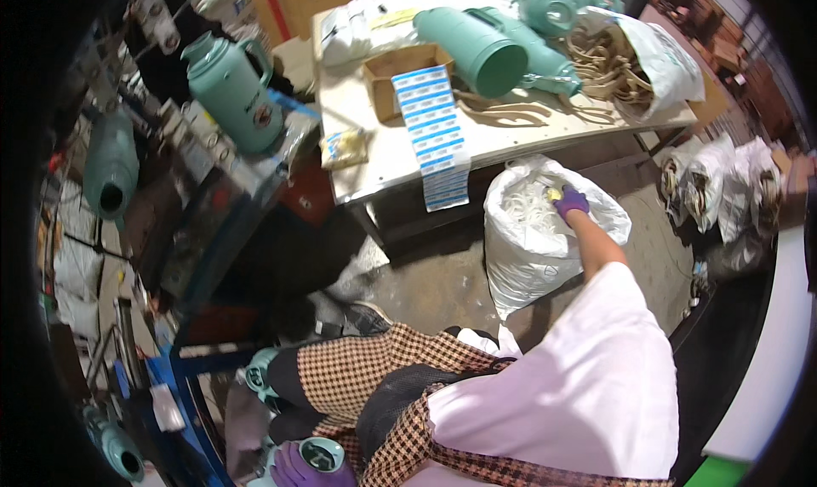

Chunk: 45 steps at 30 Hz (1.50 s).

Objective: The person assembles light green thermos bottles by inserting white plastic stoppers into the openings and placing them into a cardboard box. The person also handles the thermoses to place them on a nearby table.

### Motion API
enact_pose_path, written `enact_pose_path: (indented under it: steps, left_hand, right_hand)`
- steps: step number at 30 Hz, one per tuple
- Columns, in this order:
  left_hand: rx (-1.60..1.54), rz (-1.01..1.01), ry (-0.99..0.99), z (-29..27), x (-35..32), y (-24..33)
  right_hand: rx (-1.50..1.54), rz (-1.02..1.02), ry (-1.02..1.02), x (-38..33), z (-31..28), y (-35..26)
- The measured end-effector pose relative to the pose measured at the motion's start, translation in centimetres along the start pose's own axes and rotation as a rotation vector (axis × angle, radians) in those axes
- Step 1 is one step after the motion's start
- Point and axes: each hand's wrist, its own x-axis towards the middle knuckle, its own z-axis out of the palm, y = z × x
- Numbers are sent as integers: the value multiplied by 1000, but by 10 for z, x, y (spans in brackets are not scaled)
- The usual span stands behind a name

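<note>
My right hand (pixel 571 202), in a purple glove, reaches into an open white sack (pixel 528 249) on the floor that holds pale rings. Its fingers are closed around something small and yellowish among them. My left hand (pixel 294 468), also in a purple glove, grips a teal flask body (pixel 322 455) with a silvery open mouth, held low by my lap at the bottom edge. My white sleeve and a checked apron fill the lower middle.
A table (pixel 374 159) ahead carries teal flask shells (pixel 485 48), a cardboard box (pixel 400 74), a strip of blue and white labels (pixel 438 134) and a bag of tan rings (pixel 630 61). A whole teal flask (pixel 230 87) stands left. More sacks (pixel 715 185) lie right.
</note>
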Motion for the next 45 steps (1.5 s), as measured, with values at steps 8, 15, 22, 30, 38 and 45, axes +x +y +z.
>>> enact_pose_path:
  steps: [8,15,22,30,38,45]
  left_hand:
    - [-20,28,59,9,7,4]
    - [-133,-132,37,-4,-7,-30]
    - [-361,-261,90,-38,5,-62]
    - [-379,-314,35,-48,-3,-71]
    - [-182,-278,229,8,-4,-16]
    - [-174,-282,-146,15,-20,-13]
  right_hand:
    - [-479,76,-59,-22,-49,-44]
    - [-251,-616,160,-145,-207,-124]
    - [470,-1883,-438,-367,-209,-301]
    - [329,-2707,20,-519,-199,-395]
    - [-418,-2238,-564,-544,-165,-389]
    - [-94,-2431,-1045,-551,-93,-388]
